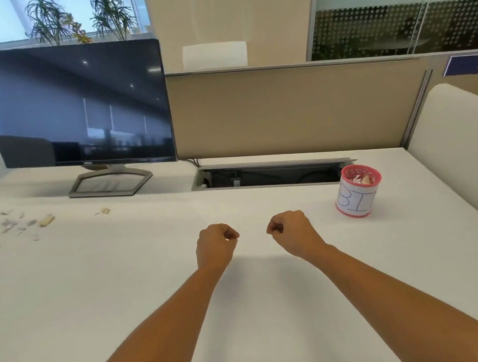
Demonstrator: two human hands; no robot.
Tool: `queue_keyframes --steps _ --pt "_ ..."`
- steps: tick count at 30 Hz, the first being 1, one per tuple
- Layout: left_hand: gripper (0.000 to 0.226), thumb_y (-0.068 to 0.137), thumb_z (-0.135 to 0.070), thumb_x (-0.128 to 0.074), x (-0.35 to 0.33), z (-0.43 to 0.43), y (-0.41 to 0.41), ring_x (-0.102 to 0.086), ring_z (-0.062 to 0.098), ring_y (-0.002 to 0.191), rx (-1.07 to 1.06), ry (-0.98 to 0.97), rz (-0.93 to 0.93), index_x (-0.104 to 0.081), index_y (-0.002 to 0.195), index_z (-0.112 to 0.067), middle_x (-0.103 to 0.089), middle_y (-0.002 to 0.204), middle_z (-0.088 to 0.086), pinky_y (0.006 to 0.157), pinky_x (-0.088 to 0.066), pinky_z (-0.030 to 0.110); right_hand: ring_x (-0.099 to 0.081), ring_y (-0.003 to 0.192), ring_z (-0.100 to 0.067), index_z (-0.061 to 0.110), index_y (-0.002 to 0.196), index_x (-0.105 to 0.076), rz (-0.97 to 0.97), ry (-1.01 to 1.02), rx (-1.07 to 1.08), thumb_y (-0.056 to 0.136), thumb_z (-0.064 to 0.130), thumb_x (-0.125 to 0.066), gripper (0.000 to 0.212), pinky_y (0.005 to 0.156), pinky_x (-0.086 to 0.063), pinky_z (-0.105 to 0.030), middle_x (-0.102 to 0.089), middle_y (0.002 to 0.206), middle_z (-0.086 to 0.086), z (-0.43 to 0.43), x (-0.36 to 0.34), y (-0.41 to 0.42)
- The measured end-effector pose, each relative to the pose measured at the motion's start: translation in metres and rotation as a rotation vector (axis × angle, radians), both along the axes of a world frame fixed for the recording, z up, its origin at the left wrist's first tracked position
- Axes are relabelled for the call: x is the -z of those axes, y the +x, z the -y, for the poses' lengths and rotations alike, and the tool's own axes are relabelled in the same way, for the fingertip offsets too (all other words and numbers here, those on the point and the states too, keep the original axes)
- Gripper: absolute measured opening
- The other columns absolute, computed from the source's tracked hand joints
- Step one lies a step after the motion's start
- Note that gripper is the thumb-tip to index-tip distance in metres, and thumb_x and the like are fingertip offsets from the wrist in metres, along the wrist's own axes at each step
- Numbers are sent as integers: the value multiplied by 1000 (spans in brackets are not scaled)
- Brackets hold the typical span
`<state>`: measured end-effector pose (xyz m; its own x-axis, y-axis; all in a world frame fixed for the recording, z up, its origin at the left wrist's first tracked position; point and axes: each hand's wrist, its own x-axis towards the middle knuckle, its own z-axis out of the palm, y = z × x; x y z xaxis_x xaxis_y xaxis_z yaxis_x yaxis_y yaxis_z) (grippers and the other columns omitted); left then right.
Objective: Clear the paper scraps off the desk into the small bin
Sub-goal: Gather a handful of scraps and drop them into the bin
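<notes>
Several paper scraps (pixel 9 225) lie scattered on the white desk (pixel 124 296) at the far left, with one stray scrap (pixel 104 211) nearer the monitor stand. A small red bin (pixel 357 191) with a white label stands at the right and holds some scraps inside. My left hand (pixel 215 244) and my right hand (pixel 293 232) hover side by side over the middle of the desk, both curled into loose fists. Nothing shows in either fist. The bin is a short way right of my right hand; the scraps are far left of my left hand.
A dark monitor (pixel 75 110) on a grey stand (pixel 110 184) sits at the back left. An open cable slot (pixel 268 174) runs along the back edge just behind the bin. A beige partition (pixel 298 106) closes the rear, with padded dividers on both sides.
</notes>
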<state>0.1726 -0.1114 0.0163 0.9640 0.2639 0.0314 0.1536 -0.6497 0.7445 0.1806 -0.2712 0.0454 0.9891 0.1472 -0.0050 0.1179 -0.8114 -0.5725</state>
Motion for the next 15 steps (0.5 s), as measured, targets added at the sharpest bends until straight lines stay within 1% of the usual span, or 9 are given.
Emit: queue_keyframes --steps 2,5,9,12,15 --pt "17 83 -4 -57 5 -40 -13 -64 20 87 -59 2 -8 -72 88 -9 -71 99 5 73 -45 22 -65 92 -22 7 96 -71 -5 -1 -56 87 2 -47 26 87 -52 -28 -71 103 -9 -30 5 -7" --pt "18 83 -4 -56 10 -98 -31 -64 20 89 -142 -3 -19 -72 87 -10 -71 98 4 73 -43 21 -65 89 -24 9 92 -71 -34 -4 -121 85 2 -46 27 84 -54 -32 -71 99 -8 -80 10 -14" --pt "19 83 -4 -55 15 -177 -57 -65 21 91 -249 13 -11 -72 88 -11 -72 98 5 76 -47 23 -65 90 -24 10 91 -71 -62 -15 -215 84 2 -45 28 84 -53 -33 -70 100 -7 -152 16 -22" --pt "20 84 -4 -55 16 -234 -80 -65 20 92 -356 1 15 -72 92 -9 -72 99 6 78 -44 21 -63 93 -23 9 92 -71 -80 -11 -289 84 2 -44 29 83 -51 -31 -70 101 -7 -207 22 -27" --pt "20 83 -3 -55 18 -291 -107 -65 21 95 -483 -16 52 -72 92 -9 -72 99 7 78 -42 21 -61 87 -21 9 93 -70 -88 -2 -358 83 1 -44 29 79 -49 -28 -69 100 -8 -263 27 -33"
